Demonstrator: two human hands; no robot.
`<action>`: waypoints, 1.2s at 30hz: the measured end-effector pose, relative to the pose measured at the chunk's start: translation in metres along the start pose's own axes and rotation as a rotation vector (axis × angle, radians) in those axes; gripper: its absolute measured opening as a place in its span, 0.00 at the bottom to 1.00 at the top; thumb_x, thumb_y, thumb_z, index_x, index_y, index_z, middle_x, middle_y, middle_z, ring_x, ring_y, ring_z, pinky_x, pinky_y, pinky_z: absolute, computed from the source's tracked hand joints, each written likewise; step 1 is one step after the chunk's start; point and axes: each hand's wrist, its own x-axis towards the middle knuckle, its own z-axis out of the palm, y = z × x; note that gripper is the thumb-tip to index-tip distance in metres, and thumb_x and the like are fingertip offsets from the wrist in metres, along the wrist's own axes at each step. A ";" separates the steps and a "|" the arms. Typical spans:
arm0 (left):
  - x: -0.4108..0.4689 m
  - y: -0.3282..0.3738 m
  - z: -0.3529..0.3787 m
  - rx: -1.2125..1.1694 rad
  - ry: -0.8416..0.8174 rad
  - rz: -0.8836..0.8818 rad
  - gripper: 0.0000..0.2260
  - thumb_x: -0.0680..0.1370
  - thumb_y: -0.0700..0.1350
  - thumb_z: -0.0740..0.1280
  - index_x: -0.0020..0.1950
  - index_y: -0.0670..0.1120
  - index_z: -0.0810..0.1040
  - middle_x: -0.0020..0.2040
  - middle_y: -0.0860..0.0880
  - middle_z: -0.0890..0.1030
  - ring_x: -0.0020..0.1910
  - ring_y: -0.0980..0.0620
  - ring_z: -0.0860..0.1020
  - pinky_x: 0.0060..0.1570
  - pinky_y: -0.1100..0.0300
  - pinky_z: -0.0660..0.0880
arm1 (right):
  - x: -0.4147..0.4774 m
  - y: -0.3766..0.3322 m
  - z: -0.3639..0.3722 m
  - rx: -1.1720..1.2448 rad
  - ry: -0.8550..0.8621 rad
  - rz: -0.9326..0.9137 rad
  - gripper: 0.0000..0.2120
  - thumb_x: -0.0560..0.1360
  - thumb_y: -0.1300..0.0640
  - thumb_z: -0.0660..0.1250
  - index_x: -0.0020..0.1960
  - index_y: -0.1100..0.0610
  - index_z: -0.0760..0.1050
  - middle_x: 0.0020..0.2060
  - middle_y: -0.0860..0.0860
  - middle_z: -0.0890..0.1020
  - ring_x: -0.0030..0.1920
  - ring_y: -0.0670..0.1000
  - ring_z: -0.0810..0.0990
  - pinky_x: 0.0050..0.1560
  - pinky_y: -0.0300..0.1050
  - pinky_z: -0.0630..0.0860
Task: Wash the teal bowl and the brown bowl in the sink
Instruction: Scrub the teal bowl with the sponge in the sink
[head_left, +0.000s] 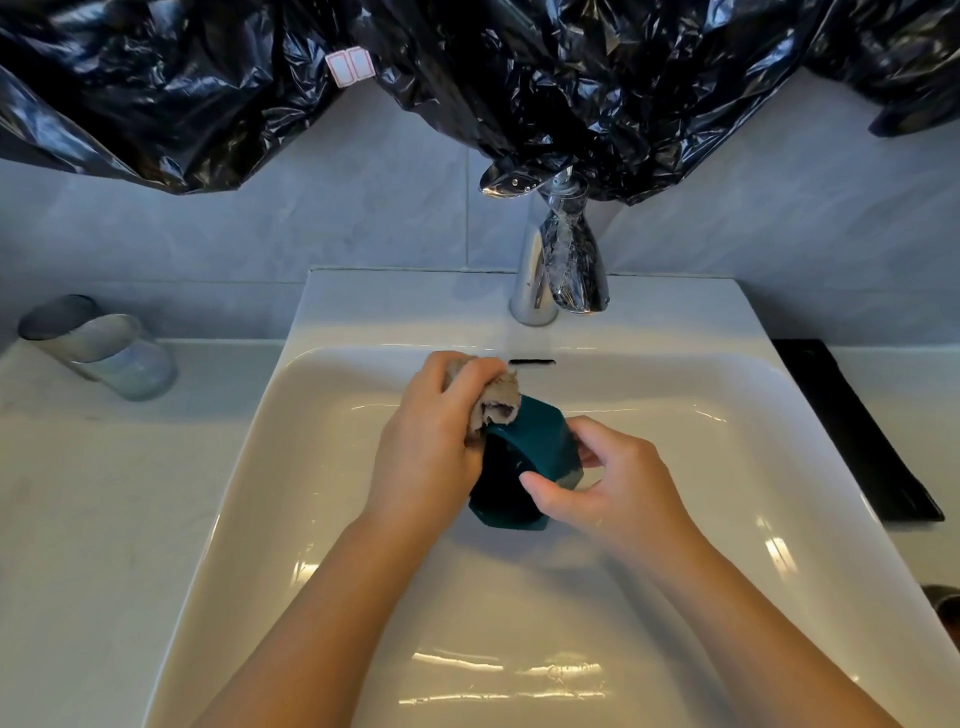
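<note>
**Teal bowl wiped with a cloth over the sink**

Teal and faceted, the teal bowl (524, 457) sits tipped on its side over the middle of the white sink (270, 519), its dark opening turned toward the left hand. Whether its lower edge touches the basin floor or hangs just above it cannot be told.

The left hand (431, 441) is curled round a bunched beige cloth (496, 408) and presses it against the upper rim of the bowl. The right hand (618, 483) grips the bowl from the other side, thumb laid across the rim and into the opening, fingers wrapped behind the outer wall.

A chrome faucet (532, 280) stands at the back edge of the sink, with a clear pump bottle (571, 260) just beside it. Crumpled black plastic sheeting (519, 78) hangs across the tiled wall above.

On the pale surface (104, 493) to the left lie two glass tumblers (104, 348). To the right of the sink lies a black tray (857, 431), and a dark brown rounded object (943, 605) is cut off by the picture's right edge; what it is cannot be told.
</note>
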 end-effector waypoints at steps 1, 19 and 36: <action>0.001 0.001 -0.001 0.065 -0.026 0.072 0.29 0.64 0.31 0.68 0.60 0.54 0.72 0.58 0.50 0.72 0.53 0.47 0.75 0.37 0.55 0.77 | 0.000 -0.001 -0.001 -0.036 -0.008 -0.006 0.22 0.60 0.34 0.66 0.46 0.47 0.79 0.37 0.42 0.83 0.42 0.46 0.80 0.44 0.47 0.80; -0.001 -0.005 0.007 -0.334 0.067 -0.281 0.25 0.69 0.30 0.66 0.58 0.56 0.72 0.56 0.52 0.75 0.54 0.54 0.75 0.51 0.61 0.76 | -0.001 -0.001 -0.001 0.000 -0.027 0.026 0.25 0.60 0.33 0.64 0.52 0.43 0.77 0.41 0.38 0.84 0.47 0.41 0.80 0.44 0.37 0.80; -0.003 0.002 0.007 -0.400 0.172 -0.350 0.24 0.73 0.31 0.66 0.60 0.57 0.69 0.57 0.52 0.75 0.54 0.56 0.75 0.53 0.68 0.75 | 0.000 -0.004 -0.003 0.151 0.040 -0.037 0.18 0.62 0.40 0.71 0.51 0.35 0.74 0.48 0.31 0.81 0.51 0.40 0.80 0.50 0.29 0.76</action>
